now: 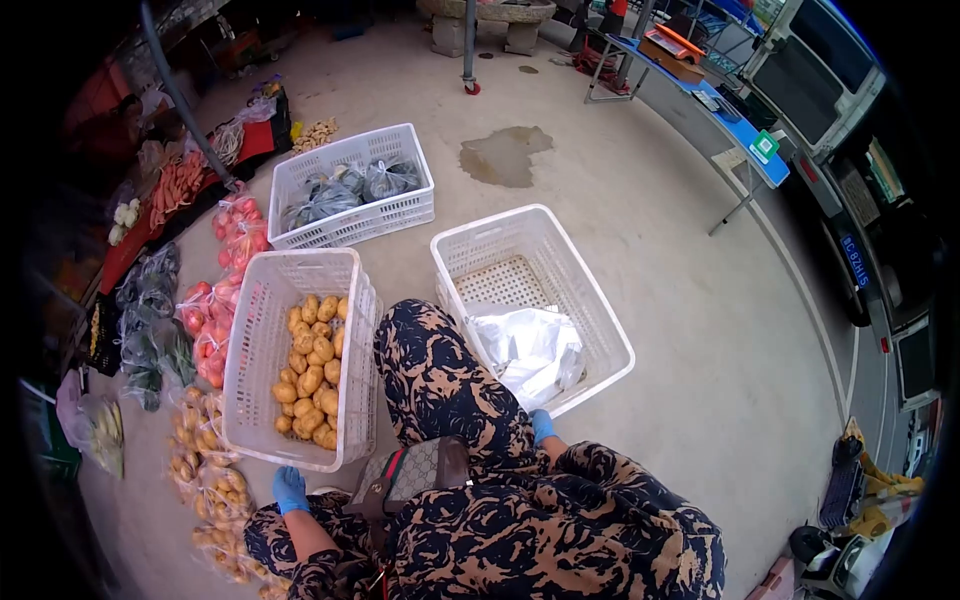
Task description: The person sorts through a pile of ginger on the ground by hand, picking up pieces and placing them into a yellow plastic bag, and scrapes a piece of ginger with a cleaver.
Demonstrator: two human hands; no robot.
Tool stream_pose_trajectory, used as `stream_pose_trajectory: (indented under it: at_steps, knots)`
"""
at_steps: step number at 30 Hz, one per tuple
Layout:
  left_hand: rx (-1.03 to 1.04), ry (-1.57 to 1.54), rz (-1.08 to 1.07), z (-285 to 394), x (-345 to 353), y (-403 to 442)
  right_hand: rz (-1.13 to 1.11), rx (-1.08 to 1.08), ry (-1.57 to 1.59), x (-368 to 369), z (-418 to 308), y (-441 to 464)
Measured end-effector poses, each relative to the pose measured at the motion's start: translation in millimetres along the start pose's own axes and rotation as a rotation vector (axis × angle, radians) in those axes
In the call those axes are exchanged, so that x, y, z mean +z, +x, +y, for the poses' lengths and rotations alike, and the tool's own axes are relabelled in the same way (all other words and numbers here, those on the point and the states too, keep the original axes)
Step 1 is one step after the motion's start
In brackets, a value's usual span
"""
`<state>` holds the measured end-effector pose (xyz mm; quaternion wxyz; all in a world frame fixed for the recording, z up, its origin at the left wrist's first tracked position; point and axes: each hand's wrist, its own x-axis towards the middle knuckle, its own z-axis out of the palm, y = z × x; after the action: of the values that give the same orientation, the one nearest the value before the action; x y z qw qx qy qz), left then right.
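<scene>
- Two crates flank your leg (440,360): the potato crate (252,360) left, the bag crate (570,290) right.
- Potatoes (312,370) lie heaped in one; white plastic (530,350) lies crumpled in the other's near end.
- Your left hand (290,490), gloved, is at the potato crate's near edge; I can't tell whether its fingers grip.
- Your right hand (542,428) is at the bag crate's near corner, how far its fingers open unclear.
</scene>
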<state>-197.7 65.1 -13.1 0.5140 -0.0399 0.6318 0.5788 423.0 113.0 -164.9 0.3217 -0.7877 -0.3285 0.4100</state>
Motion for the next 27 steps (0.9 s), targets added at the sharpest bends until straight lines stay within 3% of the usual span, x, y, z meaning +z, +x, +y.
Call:
stream_pose_trajectory:
  at_steps: [1,2,4,7,10,16,22,24,27]
  knots:
    - [-0.012,0.022,0.003,0,4,-4,0.004,0.396,0.396,-4,-48,-16]
    - [-0.025,0.04,0.008,0,8,-7,-0.001,0.19,0.216,2,-30,-4]
    - [0.007,0.045,0.013,1,11,-8,-0.04,0.637,0.78,-5,-76,-13]
    - [0.031,0.019,-0.002,-5,2,-3,-0.059,0.642,1.132,9,-95,1]
    - [0.024,0.032,0.055,-6,-4,-2,0.144,0.588,1.218,-5,-147,16]
    - [0.017,0.123,0.147,-3,-11,-7,-0.144,0.607,1.087,-84,-162,95]
    - [-0.023,0.235,0.217,-5,-5,-18,0.425,0.049,0.492,-123,-183,112]
    - [-0.044,0.235,0.229,-1,-9,-22,0.48,0.063,0.484,-115,-185,111]
    - [-0.091,0.419,-0.042,-14,-87,36,0.532,0.157,0.525,-111,-192,112]
